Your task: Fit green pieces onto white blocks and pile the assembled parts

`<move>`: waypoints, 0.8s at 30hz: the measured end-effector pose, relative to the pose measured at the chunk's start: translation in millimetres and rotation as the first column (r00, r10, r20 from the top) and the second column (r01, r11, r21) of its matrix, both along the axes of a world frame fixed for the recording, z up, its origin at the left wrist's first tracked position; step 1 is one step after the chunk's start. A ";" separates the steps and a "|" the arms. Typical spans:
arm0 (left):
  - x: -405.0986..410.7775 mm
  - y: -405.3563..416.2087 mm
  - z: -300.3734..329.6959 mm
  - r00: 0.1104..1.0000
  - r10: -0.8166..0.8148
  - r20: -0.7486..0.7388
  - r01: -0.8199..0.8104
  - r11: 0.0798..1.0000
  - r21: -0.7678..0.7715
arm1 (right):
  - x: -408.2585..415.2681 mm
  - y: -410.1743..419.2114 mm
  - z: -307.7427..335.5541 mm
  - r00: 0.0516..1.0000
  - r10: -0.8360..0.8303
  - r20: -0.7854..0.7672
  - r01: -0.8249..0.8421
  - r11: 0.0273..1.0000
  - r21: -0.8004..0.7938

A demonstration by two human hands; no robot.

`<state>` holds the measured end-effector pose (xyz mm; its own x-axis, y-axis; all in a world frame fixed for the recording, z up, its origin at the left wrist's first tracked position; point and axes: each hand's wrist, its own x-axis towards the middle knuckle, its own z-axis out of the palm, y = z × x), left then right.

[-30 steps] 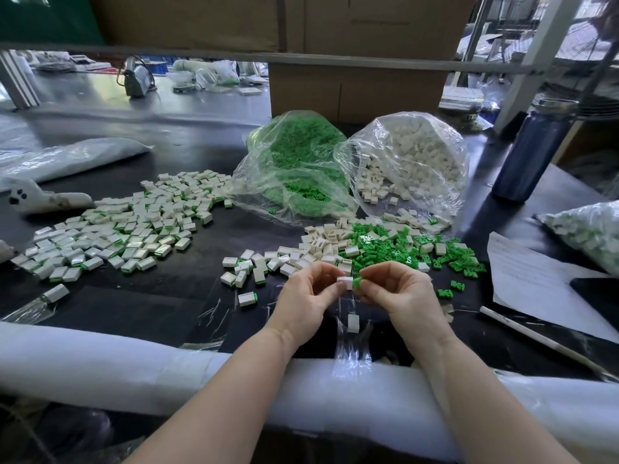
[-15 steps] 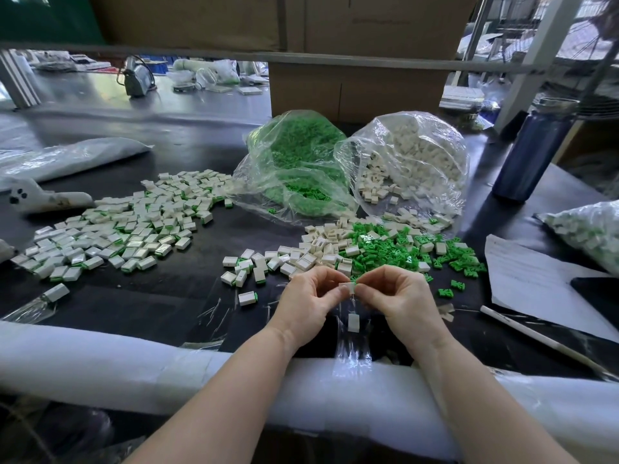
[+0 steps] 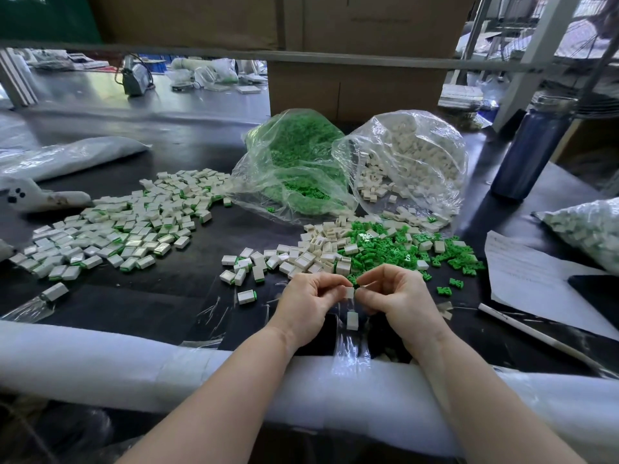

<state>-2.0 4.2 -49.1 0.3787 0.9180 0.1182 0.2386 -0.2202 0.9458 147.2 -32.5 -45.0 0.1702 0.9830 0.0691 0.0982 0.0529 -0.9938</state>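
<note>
Two hands meet over the dark surface [image 3: 201,296] in the head view, where we see the left hand [image 3: 306,304] and the right hand [image 3: 400,298] pinching one small white block [image 3: 349,292] between their fingertips, each grip clenched on it. Whether a green piece sits in that block, we cannot tell. Another white block [image 3: 352,320] lies on clear film just below the hands. Beyond the fingers we see loose white blocks [image 3: 315,249] beside scattered green pieces [image 3: 395,249]. A wide pile of assembled parts [image 3: 127,226] spreads at far left. Behind stand a bag of green pieces [image 3: 294,162] and, touching it, a bag of white blocks [image 3: 405,162]. A dark bottle [image 3: 532,145] stands at right.
</note>
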 end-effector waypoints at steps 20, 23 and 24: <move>1.7 -4.3 -0.9 0.996 -0.018 -0.093 0.031 0.989 0.145 | 1.7 1.1 -1.5 1.000 -0.030 -0.001 0.030 1.000 -0.009; 1.5 -3.4 -1.7 0.993 0.011 -0.119 0.009 0.986 0.169 | 1.1 -0.2 -0.2 1.000 -0.026 -0.002 0.026 1.000 -0.016; 1.5 -3.2 -1.8 0.993 0.018 -0.115 0.003 0.984 0.179 | 0.9 -0.6 0.4 1.000 -0.027 -0.017 0.026 1.000 -0.017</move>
